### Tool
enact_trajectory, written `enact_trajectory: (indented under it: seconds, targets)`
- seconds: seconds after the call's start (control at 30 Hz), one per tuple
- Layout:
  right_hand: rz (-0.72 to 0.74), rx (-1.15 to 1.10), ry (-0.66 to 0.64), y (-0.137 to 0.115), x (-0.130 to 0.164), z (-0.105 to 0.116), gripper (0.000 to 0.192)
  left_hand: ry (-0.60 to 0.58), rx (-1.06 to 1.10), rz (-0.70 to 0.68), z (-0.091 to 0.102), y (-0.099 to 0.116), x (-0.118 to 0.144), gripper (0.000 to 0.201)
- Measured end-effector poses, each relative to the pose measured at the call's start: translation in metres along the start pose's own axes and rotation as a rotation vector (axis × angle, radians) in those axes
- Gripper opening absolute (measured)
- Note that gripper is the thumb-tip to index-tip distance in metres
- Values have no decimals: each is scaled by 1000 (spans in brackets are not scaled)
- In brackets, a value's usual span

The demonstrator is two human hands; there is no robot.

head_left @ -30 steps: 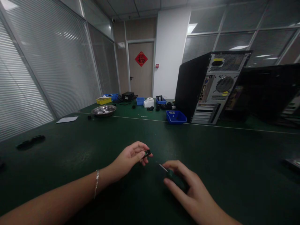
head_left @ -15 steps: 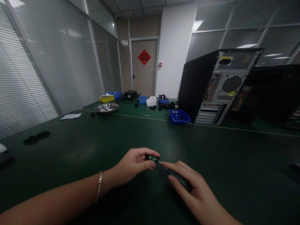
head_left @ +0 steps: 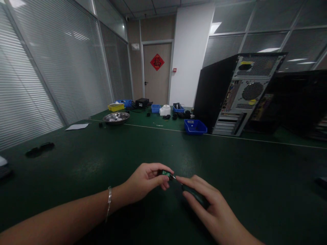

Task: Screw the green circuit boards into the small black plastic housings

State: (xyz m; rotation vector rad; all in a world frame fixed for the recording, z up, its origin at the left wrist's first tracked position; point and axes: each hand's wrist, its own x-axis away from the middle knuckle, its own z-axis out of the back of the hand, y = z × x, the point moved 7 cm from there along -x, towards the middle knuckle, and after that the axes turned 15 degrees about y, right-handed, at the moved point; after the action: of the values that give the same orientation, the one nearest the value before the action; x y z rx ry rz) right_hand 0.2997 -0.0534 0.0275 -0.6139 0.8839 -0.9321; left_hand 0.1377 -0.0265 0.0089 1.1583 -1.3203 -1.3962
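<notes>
Small green part (head_left: 166, 174), screwdriver (head_left: 194, 194) tip touching

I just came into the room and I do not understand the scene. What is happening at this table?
A person works at a green table with bare hands. The left hand pinches a small dark part with a green spot. The right hand holds a small screwdriver whose tip meets that part. Farther back stand an opened computer case, a blue bin and a metal bowl.
</notes>
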Motion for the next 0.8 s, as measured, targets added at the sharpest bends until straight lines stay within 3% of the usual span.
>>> enact_trajectory:
  seconds: [0.57,0.8]
  targets:
    - [28,-9,19,-1,-1,0,38,26,29,12,0,4,1,25]
    - [10,-28,-29,-2,0,-1,35,25,6,6,2,2,1,26]
